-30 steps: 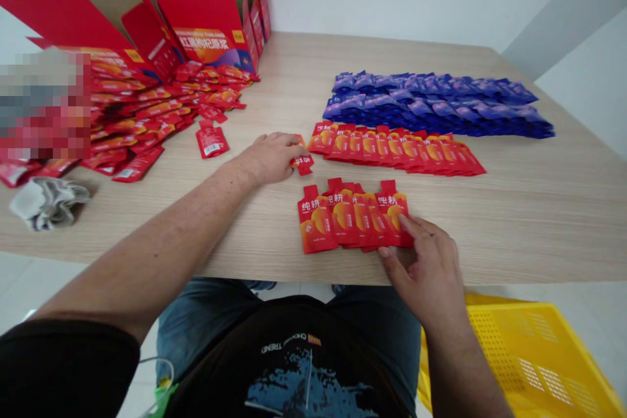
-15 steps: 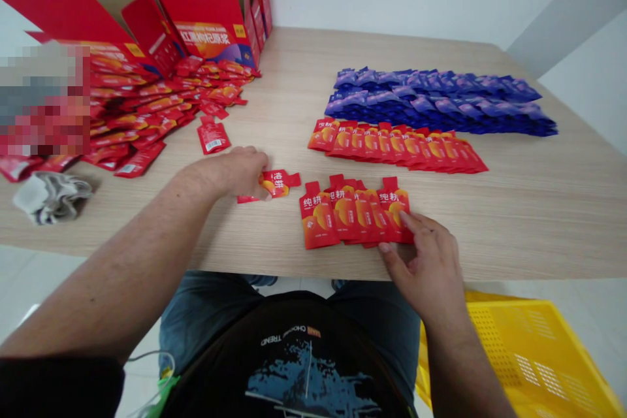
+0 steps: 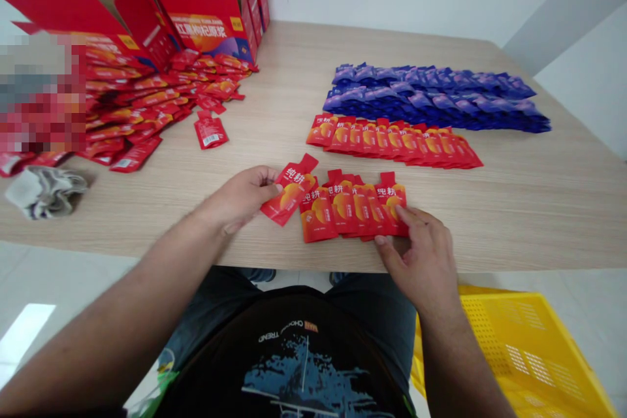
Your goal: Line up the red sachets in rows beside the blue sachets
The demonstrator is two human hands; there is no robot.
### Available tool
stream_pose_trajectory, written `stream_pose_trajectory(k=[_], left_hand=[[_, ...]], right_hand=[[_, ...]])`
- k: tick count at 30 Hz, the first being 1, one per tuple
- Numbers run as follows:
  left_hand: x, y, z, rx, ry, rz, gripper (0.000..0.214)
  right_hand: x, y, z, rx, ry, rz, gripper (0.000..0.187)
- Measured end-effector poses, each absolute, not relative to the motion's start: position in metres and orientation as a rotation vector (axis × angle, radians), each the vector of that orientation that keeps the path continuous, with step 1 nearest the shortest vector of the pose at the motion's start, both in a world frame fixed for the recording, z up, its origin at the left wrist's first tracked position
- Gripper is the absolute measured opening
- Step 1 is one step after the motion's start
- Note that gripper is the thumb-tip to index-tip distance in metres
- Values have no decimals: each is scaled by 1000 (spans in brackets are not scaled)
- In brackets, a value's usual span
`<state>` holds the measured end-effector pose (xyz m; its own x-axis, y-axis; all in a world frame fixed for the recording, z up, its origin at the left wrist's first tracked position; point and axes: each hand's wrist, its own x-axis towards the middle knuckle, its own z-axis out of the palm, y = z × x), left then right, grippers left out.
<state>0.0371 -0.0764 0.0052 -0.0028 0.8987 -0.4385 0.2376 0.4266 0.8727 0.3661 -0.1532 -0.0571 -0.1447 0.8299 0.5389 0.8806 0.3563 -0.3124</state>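
Observation:
My left hand (image 3: 240,197) pinches a red pouch (image 3: 290,191) with an orange picture, held tilted just left of a short overlapping row of like pouches (image 3: 350,208) near the table's front edge. My right hand (image 3: 421,258) rests its fingertips on the right end of that row, fingers bent. A longer row of red pouches (image 3: 392,139) lies farther back, with rows of purple pouches (image 3: 431,99) behind it.
A heap of loose red pouches (image 3: 142,108) lies at the left, one stray pouch (image 3: 209,131) beside it. Red cartons (image 3: 196,3) stand at the back left. A crumpled grey cloth (image 3: 44,191) sits at the left edge. A yellow crate (image 3: 529,353) stands on the floor at the right.
My left hand picked one red pouch from near the longer row and carried it toward me to the left end of the short row. My right hand stayed on the row's right end.

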Motion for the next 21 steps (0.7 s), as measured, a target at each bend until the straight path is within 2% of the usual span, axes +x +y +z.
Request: stream_pose_trajectory(k=[12, 18, 21], left_hand=[[71, -99, 1, 1609, 1910, 565, 19], [86, -105, 5, 1805, 2131, 161, 25], [86, -113, 5, 1932, 2092, 256, 27]], right_hand=[[365, -155, -57, -1492, -1988, -85, 59], [368, -155, -55, -1506, -2002, -14, 58], [374, -156, -51, -1517, -2021, 77, 59]])
